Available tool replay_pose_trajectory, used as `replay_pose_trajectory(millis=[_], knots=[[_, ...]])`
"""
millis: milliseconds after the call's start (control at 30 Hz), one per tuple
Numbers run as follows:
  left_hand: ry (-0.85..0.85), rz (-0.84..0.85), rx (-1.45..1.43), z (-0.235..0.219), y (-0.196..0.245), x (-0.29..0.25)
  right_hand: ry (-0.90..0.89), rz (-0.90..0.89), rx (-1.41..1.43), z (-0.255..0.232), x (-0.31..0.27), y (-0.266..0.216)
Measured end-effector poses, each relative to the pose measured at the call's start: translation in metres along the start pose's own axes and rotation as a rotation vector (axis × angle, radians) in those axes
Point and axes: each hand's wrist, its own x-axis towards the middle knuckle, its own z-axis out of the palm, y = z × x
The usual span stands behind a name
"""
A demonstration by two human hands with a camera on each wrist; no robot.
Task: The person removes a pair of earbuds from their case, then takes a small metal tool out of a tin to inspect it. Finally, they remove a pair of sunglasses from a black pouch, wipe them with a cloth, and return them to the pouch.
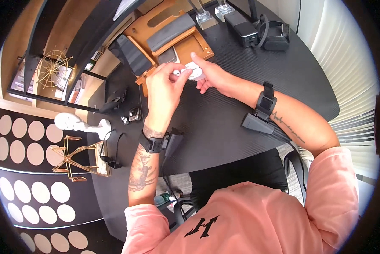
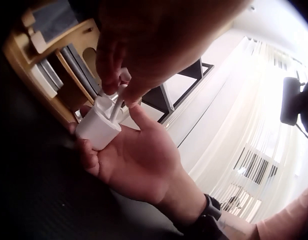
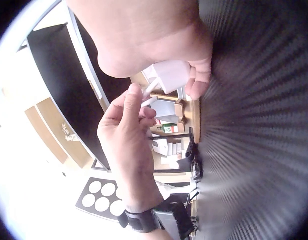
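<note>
Above the dark tabletop (image 1: pixel 223 122), both hands are meeting over a small white case.

Right hand: the right hand (image 1: pixel 217 76) is cradling the white earbud case (image 2: pixel 98 127) in curled fingers, thumb lying along its side, lid end open and facing the other hand.

Left hand: the left hand (image 1: pixel 162 93) is pinching a white earbud (image 2: pixel 117 102) by its stem between thumb and fingertips (image 3: pixel 135 97), with the bud end pointing down into the case.

Where the things are: case and earbud are being held in the air, clear of the tabletop, just in front of the wooden stand (image 1: pixel 173 36).

Risk of a drop: the pinch on the thin stem is looking slight; in my judgement a small twist could be letting the earbud slip and fall onto the tabletop or roll off its edge.

Risk of a poor fit: I cannot tell whether the earbud is lining up with its slot; if it is tilting, it may be jamming against the rim instead of seating.

Risk to the case: the case is resting on fingers alone, so a downward push from the other hand could be tipping it out of that hold.

Nearby clutter: small dark items (image 1: pixel 132 114) are lying to the left, where a fallen earbud could be getting lost.
</note>
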Motion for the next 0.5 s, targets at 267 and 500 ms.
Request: replay_pose_trajectory(millis=[267, 500], knots=[[-0.031, 0.026, 0.125, 0.009, -0.007, 0.004, -0.032, -0.021, -0.030, -0.005, 0.008, 0.007], [-0.077, -0.189, -0.207, -0.004, -0.017, 0.007, -0.033, -0.013, 0.007, -0.004, 0.004, 0.001]])
